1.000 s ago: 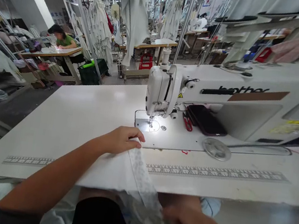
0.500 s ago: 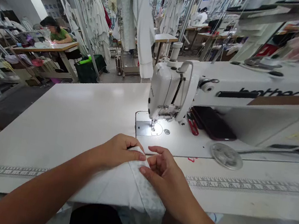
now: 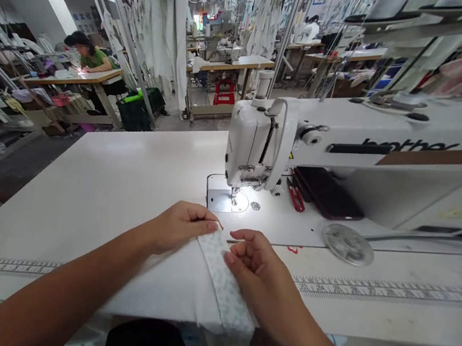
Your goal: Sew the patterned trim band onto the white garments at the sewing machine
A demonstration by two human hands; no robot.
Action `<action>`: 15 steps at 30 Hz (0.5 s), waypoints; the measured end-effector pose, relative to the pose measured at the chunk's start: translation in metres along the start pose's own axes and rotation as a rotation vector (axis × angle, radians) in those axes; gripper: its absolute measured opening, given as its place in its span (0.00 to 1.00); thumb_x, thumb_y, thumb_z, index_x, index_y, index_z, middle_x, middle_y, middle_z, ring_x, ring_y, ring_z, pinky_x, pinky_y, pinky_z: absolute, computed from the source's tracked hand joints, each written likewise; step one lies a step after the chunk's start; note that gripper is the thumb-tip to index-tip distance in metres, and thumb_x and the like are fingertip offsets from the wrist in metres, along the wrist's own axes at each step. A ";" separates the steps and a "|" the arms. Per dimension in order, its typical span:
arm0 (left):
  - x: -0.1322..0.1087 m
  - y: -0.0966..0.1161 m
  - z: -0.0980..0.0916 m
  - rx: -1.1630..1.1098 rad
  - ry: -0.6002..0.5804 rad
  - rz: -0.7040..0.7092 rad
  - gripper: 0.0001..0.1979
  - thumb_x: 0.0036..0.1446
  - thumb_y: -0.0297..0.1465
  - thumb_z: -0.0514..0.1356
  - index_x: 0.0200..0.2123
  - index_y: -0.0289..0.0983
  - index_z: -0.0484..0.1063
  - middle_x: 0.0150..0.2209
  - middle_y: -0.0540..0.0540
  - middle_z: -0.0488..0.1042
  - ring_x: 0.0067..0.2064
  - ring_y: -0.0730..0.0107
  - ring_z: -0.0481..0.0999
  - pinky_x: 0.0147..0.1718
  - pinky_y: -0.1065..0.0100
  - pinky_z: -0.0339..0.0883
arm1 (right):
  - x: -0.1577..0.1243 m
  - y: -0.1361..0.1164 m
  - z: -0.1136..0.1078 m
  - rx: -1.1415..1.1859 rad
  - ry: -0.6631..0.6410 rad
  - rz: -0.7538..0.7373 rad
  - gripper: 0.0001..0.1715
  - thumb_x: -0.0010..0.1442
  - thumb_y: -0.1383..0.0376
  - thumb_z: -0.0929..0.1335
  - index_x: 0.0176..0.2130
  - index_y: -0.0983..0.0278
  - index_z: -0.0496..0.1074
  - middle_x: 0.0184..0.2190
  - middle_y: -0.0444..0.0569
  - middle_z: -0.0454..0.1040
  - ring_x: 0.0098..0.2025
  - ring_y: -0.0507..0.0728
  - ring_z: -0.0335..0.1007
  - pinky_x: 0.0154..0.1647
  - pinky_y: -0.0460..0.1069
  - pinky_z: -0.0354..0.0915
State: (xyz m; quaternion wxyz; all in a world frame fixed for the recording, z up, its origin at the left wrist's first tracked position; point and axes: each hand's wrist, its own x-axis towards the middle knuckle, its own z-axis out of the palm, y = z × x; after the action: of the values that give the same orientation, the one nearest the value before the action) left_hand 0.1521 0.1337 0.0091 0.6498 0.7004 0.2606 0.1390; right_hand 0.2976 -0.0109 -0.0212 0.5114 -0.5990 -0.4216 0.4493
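Observation:
My left hand [image 3: 182,226] pinches the top corner of a white cloth [image 3: 180,281] between thumb and fingers. A folded strip [image 3: 219,275] with a pale speckled pattern runs down the cloth's right side. At that strip's right edge is my right hand [image 3: 254,263], its fingers loosely curled and the thumb apart from the index finger. The thumb tip is close to the strip; whether it touches is unclear. Just beyond both hands stands a white sewing machine [image 3: 248,141], its lit presser foot [image 3: 234,199] over the needle plate [image 3: 220,199]. The cloth's lower part drops over the table edge.
Red-handled thread snips [image 3: 296,196] and a dark phone-like case [image 3: 325,194] lie under the machine arm. A clear round disc [image 3: 348,244] rests right of my hands. Ruler tape [image 3: 387,292] runs along the front of the white table [image 3: 125,180]. A person in green [image 3: 95,60] sits far left.
The cloth's corner lies flatter, and more of the speckled strip shows. My right thumb has drawn back slightly to the right. Hanging white garments behind have swung left.

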 end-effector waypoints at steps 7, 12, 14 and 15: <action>0.040 0.000 0.008 0.625 0.124 0.148 0.10 0.58 0.34 0.58 0.28 0.37 0.75 0.24 0.52 0.71 0.27 0.74 0.68 0.26 0.72 0.58 | 0.024 -0.018 -0.020 -0.603 -0.014 -0.027 0.15 0.61 0.65 0.63 0.48 0.58 0.60 0.28 0.40 0.71 0.28 0.54 0.68 0.27 0.48 0.59; 0.063 -0.011 0.014 0.856 0.196 0.263 0.04 0.55 0.29 0.61 0.30 0.39 0.76 0.33 0.50 0.75 0.37 0.68 0.72 0.36 0.68 0.65 | 0.046 -0.025 -0.029 -0.916 -0.071 0.023 0.14 0.58 0.66 0.66 0.46 0.60 0.65 0.27 0.41 0.73 0.28 0.56 0.70 0.23 0.47 0.56; 0.063 -0.013 0.018 0.973 0.231 0.310 0.03 0.57 0.28 0.61 0.31 0.37 0.75 0.35 0.47 0.73 0.40 0.64 0.71 0.39 0.65 0.66 | 0.049 -0.027 -0.031 -0.965 -0.100 -0.005 0.12 0.58 0.64 0.68 0.44 0.61 0.69 0.26 0.42 0.73 0.29 0.57 0.70 0.24 0.48 0.56; 0.061 -0.013 0.021 1.048 0.235 0.334 0.04 0.58 0.27 0.60 0.31 0.36 0.74 0.35 0.46 0.73 0.41 0.63 0.70 0.40 0.64 0.66 | 0.049 -0.028 -0.032 -0.993 -0.119 -0.030 0.10 0.58 0.64 0.69 0.42 0.61 0.70 0.27 0.43 0.73 0.30 0.58 0.70 0.25 0.49 0.56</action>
State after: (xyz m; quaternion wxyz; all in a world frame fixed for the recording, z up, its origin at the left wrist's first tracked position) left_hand 0.2110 0.1492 -0.0151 0.1509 0.9411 0.2509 0.1692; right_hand 0.3392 0.0320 0.0041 0.1463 -0.7374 -0.6215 0.2203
